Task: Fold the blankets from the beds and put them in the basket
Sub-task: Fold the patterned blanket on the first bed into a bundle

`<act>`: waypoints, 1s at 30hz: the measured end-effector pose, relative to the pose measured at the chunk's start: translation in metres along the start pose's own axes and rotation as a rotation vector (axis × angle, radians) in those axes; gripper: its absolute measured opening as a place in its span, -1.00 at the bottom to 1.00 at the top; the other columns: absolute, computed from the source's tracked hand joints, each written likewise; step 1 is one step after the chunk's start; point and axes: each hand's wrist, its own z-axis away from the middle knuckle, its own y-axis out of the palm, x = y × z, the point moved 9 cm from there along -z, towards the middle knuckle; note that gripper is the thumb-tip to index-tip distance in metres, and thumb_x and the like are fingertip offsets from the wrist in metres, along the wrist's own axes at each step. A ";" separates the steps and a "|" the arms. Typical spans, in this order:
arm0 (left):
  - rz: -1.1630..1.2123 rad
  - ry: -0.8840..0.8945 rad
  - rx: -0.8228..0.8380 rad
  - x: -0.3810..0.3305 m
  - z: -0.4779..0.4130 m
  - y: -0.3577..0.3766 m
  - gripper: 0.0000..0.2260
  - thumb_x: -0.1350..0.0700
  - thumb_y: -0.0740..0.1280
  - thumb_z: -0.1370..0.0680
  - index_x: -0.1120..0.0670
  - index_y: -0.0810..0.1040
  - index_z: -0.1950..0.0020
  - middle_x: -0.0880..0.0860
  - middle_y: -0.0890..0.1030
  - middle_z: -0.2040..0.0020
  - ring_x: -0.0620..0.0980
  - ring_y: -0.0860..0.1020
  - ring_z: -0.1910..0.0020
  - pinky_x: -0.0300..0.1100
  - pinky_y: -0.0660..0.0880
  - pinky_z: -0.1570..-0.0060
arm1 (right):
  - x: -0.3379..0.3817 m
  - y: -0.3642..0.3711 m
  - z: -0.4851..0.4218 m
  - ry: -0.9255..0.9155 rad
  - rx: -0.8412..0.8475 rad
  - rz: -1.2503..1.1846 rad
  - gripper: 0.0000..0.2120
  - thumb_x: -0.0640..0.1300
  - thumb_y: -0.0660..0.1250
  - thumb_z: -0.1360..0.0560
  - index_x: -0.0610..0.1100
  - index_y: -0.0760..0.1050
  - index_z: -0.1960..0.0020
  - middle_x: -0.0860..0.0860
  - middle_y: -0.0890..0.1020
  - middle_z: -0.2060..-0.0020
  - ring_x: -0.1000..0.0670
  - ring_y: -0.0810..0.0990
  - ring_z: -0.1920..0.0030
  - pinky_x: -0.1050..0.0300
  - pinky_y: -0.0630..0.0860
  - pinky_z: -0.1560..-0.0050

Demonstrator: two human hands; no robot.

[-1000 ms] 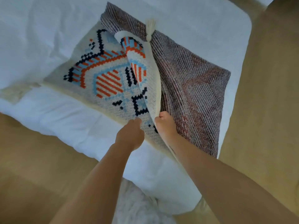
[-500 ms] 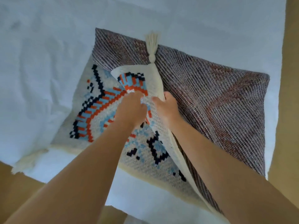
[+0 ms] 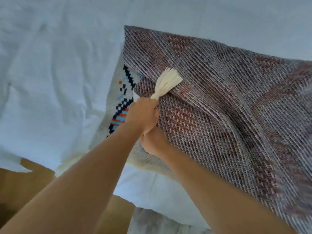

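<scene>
Your left hand clutches the blanket by its tassel, your right hand grips just below; cloth spreads toward frame right.

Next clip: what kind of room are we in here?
Probably a bedroom: a bed with rumpled white sheets, a woven blanket with a cream tassel on it, and wooden floor beside it.

One blanket, one tassel, one bed — hands two: left hand, right hand
</scene>
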 end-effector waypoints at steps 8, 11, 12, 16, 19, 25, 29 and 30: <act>-0.156 -0.083 0.221 0.106 0.054 0.023 -0.55 -0.09 0.18 -0.54 0.07 0.31 -0.38 0.12 0.47 -0.27 0.13 0.42 -0.24 0.03 0.34 -0.18 | 0.042 0.039 0.015 -0.060 -0.012 0.135 -0.60 -0.27 0.18 -0.54 -0.08 0.42 -0.36 -0.12 0.49 -0.20 -0.14 0.48 -0.16 0.04 0.42 -0.11; -0.087 0.039 0.126 0.097 0.054 0.018 -0.32 -0.21 0.26 -0.49 0.07 0.15 -0.49 0.12 0.34 -0.41 0.13 0.34 -0.35 0.05 0.34 -0.26 | 0.052 0.066 0.016 -0.025 0.020 0.172 -0.63 -0.26 0.15 -0.55 -0.07 0.44 -0.33 -0.09 0.48 -0.25 -0.12 0.46 -0.22 0.03 0.41 -0.18; -0.089 0.060 0.127 0.093 0.054 0.019 -0.33 -0.16 0.28 -0.49 0.06 0.12 -0.50 0.11 0.30 -0.43 0.13 0.30 -0.37 0.05 0.32 -0.27 | 0.054 0.077 0.018 -0.006 0.035 0.176 -0.62 -0.26 0.14 -0.55 -0.06 0.44 -0.33 -0.09 0.47 -0.26 -0.12 0.46 -0.22 0.03 0.42 -0.18; -0.137 0.076 0.129 0.097 0.062 0.028 -0.74 0.22 0.21 -0.52 0.13 0.43 -0.21 0.11 0.51 -0.15 0.12 0.48 -0.15 -0.08 0.38 0.05 | 0.048 0.112 0.031 0.097 0.044 0.170 -0.55 -0.29 0.14 -0.52 -0.02 0.39 -0.37 -0.06 0.47 -0.25 -0.12 0.44 -0.22 -0.02 0.43 -0.22; -0.102 0.047 0.203 0.129 0.087 0.037 -0.81 0.22 0.17 -0.52 0.16 0.44 -0.12 0.11 0.54 -0.07 0.14 0.50 -0.05 -0.09 0.34 0.12 | 0.037 0.115 0.034 0.190 0.007 0.175 -0.59 -0.28 0.15 -0.52 -0.04 0.39 -0.34 -0.06 0.46 -0.22 -0.10 0.44 -0.21 0.04 0.40 -0.19; 0.133 -0.061 0.139 0.168 0.108 0.054 -0.65 0.13 0.19 -0.52 0.13 0.36 -0.31 0.12 0.43 -0.23 0.12 0.41 -0.14 -0.04 0.39 -0.05 | 0.038 0.116 0.021 0.384 -0.077 -0.052 -0.81 -0.13 0.27 -0.48 -0.18 0.41 -0.05 -0.06 0.55 0.06 -0.08 0.53 0.03 0.06 0.41 0.06; 0.123 -0.155 0.116 0.175 0.107 0.066 -0.59 0.05 0.24 -0.51 0.15 0.32 -0.32 0.14 0.35 -0.26 0.16 0.36 -0.18 -0.02 0.38 -0.05 | 0.032 0.096 0.015 0.625 -0.327 -0.787 -0.81 -0.17 0.35 -0.48 -0.19 0.34 0.04 -0.02 0.46 0.31 0.05 0.48 0.32 0.15 0.49 0.31; 0.104 -0.168 0.098 0.178 0.112 0.070 -0.59 0.04 0.23 -0.51 0.17 0.32 -0.31 0.16 0.35 -0.25 0.17 0.36 -0.17 -0.02 0.38 -0.02 | 0.035 0.095 0.013 0.666 -0.347 -0.974 -0.82 -0.21 0.34 -0.50 -0.19 0.34 0.01 -0.04 0.43 0.33 0.10 0.47 0.41 0.24 0.52 0.39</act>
